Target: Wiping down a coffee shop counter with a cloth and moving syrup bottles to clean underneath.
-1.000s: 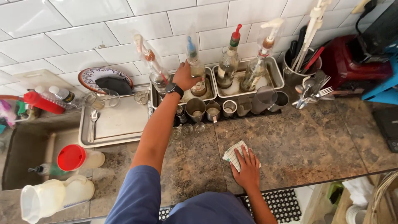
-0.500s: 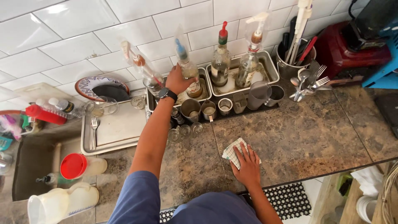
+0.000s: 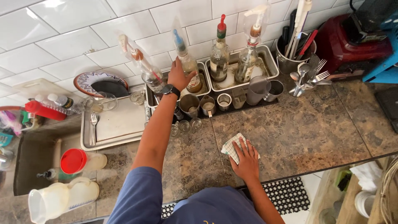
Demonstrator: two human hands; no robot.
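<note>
In the head view, the left hand (image 3: 179,75) reaches far forward, toward 12 o'clock, and its fingers are wrapped around the clear glass syrup bottle with a blue pump top (image 3: 187,66). This bottle stands in the left steel tray (image 3: 204,85) against the white tiled wall (image 3: 62,45), just at 3 o'clock from another clear bottle with an orange pump, wrapped in plastic film (image 3: 143,66). A black wristwatch (image 3: 170,89) sits on the left wrist.

The right hand (image 3: 245,159) lies flat near the front edge of the brown speckled stone counter (image 3: 306,128), at about 5 o'clock from the left hand. Its fingers are spread and pressed on a small white checked cloth (image 3: 233,148), not clenched around it.

Between the two hands, a row of small steel jugs and cups (image 3: 207,104) stands on a black bar mat. At 2 o'clock, a second steel tray (image 3: 269,62) holds two more pump bottles. At 9 o'clock lies a flat metal tray with a fork (image 3: 93,124), and at 8 o'clock a white container with a red lid (image 3: 74,161) is in the sink.
</note>
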